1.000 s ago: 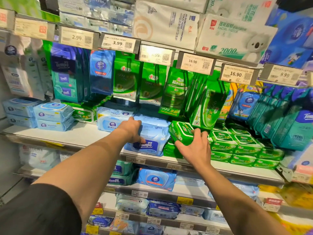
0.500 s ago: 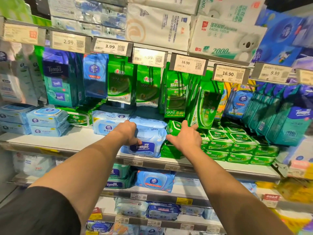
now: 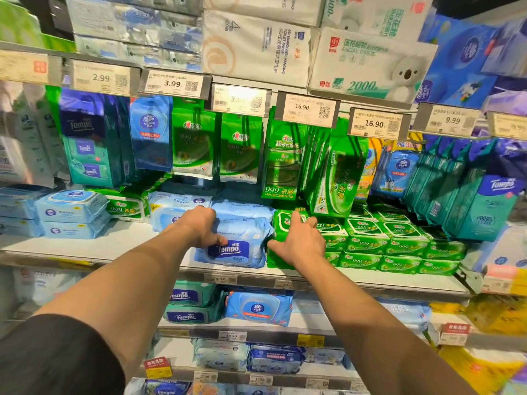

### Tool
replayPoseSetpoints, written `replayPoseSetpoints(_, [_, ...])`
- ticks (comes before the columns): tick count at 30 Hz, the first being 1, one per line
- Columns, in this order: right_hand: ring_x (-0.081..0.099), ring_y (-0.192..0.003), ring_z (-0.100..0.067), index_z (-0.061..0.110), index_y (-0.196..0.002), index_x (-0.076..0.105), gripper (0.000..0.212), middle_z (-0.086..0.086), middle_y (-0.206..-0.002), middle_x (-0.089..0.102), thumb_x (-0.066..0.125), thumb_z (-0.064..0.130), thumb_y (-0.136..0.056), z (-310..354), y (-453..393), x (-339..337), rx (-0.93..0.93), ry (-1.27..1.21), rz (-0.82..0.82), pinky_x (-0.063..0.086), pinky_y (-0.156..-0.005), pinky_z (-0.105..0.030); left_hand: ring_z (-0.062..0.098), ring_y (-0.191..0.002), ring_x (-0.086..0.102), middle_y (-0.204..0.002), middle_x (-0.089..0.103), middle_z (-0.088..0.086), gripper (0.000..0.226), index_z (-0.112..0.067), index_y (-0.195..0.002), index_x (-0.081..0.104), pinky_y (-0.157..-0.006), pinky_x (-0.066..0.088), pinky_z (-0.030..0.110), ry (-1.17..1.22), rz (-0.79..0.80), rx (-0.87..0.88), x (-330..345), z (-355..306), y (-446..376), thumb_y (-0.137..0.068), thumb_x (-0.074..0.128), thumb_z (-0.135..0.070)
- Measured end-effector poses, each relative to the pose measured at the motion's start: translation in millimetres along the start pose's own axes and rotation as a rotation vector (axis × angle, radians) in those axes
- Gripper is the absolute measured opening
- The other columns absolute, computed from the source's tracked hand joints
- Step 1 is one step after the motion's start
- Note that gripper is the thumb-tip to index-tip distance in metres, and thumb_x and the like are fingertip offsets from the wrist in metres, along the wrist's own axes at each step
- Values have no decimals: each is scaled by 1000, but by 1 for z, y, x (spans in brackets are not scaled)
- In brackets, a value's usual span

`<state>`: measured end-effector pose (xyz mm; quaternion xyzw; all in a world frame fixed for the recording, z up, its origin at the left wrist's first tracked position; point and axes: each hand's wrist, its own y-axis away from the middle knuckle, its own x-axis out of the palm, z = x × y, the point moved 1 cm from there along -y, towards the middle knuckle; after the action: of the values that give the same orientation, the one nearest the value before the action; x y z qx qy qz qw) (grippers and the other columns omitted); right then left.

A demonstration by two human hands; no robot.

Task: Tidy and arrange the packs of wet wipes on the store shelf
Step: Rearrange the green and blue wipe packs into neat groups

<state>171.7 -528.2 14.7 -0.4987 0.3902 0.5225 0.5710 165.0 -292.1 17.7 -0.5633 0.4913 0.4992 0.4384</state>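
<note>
The left hand (image 3: pixel 201 226) lies knuckles-up on the left end of a pale blue Tempo wipes pack (image 3: pixel 238 238), its fingers curled down over the pack's top and left edge and the thumb stretched across the front face to just beside the dark blue Tempo label; it looks like a loose clasp rather than a lift. The right hand (image 3: pixel 299 240) is spread flat, fingers fairly wide apart, pressed on the leftmost stack of green 999 wipes packs (image 3: pixel 281 223), with the thumb reaching down and left along the stack's side, into the narrow gap next to the blue pack. That blue pack sits on the white shelf (image 3: pixel 114 243) close to the front edge, upright on its base, slightly crumpled on top, touching or nearly touching the green stack to its right. More green packs (image 3: pixel 393 246) run rightward in low, even rows. Behind the blue pack lies a lighter blue wipes pack (image 3: pixel 171 210).
</note>
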Motion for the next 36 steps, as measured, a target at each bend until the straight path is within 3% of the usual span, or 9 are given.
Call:
replayPoseSetpoints(8, [56, -107, -39, 20, -131, 37, 76, -16, -125, 38, 67, 63, -76, 1, -12, 19, 1, -76, 0, 50, -78, -40, 26, -105, 60, -120, 63, 8, 72, -13, -120, 62, -90, 53, 40, 36, 12, -10, -1, -1, 4, -71, 73, -64])
replayPoseSetpoints(12, [52, -107, -37, 20, -129, 37, 70, -16, -123, 35, 63, 63, -80, 2, -15, 28, -3, -32, -38, 44, -67, -37, 27, -104, 59, -121, 57, 9, 70, -14, -123, 60, -89, 52, 39, 65, -17, -38, 1, -3, 10, -72, 74, -61])
replayPoseSetpoints(19, [45, -112, -37, 19, -131, 27, 77, -15, -130, 27, 55, 70, -80, 6, -14, 42, 22, 125, -44, 43, -60, -35, 28, -104, 58, -123, 49, 9, 72, -15, -126, 56, -85, 50, 37, 75, -19, -53, 2, -7, 15, -73, 74, -60])
replayPoseSetpoints(22, [45, -114, -38, 19, -131, 26, 78, -14, -133, 26, 56, 70, -80, 8, -15, 42, 22, 126, -30, 44, -60, -36, 30, -104, 56, -122, 47, 9, 82, -13, -121, 56, -90, 51, 42, 59, 11, -43, 0, -12, 17, -62, 80, -64])
replayPoseSetpoints(25, [43, -115, -38, 18, -132, 25, 82, -14, -134, 25, 58, 70, -78, 8, -15, 41, 18, 119, -6, 46, -64, -37, 33, -110, 51, -123, 45, 9, 86, -13, -117, 52, -91, 49, 44, 46, 5, -53, 2, -18, 21, -55, 84, -64])
replayPoseSetpoints(32, [39, -120, -41, 15, -136, 24, 86, -15, -138, 20, 68, 60, -77, -2, -20, 32, -51, -48, 103, 47, -87, -45, 33, -110, 50, -125, 44, 10, 74, -13, -116, 52, -90, 45, 41, 69, -30, -32, 6, -31, 22, -66, 81, -59])
replayPoseSetpoints(36, [43, -119, -41, 14, -132, 29, 86, -16, -137, 23, 73, 58, -74, -7, -18, 28, -72, -113, 98, 47, -90, -46, 34, -112, 48, -126, 43, 10, 75, -12, -119, 50, -92, 45, 42, 63, -35, -42, 6, -34, 22, -68, 80, -58])
